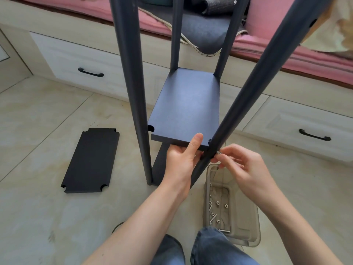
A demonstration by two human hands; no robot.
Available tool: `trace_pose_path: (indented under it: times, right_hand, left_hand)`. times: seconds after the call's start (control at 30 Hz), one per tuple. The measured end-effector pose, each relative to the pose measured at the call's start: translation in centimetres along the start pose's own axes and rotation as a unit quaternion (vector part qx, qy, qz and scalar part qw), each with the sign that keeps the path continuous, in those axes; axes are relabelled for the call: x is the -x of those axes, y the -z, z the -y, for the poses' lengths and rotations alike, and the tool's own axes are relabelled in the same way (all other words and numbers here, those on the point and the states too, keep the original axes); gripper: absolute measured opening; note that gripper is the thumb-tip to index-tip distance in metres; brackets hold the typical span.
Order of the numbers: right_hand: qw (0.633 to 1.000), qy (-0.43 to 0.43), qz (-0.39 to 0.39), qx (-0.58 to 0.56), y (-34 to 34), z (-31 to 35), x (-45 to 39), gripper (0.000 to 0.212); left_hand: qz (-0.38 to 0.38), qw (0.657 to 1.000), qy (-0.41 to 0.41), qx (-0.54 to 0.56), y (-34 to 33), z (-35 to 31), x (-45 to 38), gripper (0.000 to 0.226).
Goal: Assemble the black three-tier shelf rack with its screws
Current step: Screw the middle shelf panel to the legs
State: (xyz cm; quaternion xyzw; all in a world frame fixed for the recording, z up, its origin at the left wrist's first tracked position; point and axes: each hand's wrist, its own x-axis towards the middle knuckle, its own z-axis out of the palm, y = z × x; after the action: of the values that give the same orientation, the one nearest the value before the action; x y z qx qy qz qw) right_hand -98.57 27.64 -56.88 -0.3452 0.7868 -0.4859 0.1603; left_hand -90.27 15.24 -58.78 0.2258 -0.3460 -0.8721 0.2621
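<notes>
- Black three-tier shelf rack (183, 104), with four dark round metal posts, stands on the tiled floor (38, 111) before the person; its matte black middle board (185, 109) sits between the posts.
- Step in hand, as I judge: fixing this board to the near right post (254, 88) with a small silver screw (219, 153).
- Left hand (181, 159) holds the board's front edge, thumb on top, fingers below.
- Right hand (242, 165) pinches the screw at the post, fingertips curled around it.
- Next move needs the hole and the board aligned, then steady turning.
- Spare flat black board (89, 161) lies on the floor at left; a clear plastic tray (246, 224) with more screws lies by the knee.
</notes>
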Motion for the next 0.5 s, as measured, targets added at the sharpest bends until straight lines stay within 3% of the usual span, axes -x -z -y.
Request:
trace_pose_path:
  times: [0.23,0.5]
  right_hand:
    - [0.998,-0.019,0.052,-0.015,1.4,-0.1,-1.1,0.011]
    - [0.999,0.028,-0.043,-0.008,1.0,0.3,-0.7,0.016]
  left_hand:
    - [0.002,1.0,0.011,-0.008,0.0,-0.1,0.0,0.016]
    - [0.002,1.0,0.019,-0.016,0.0,-0.2,0.0,0.013]
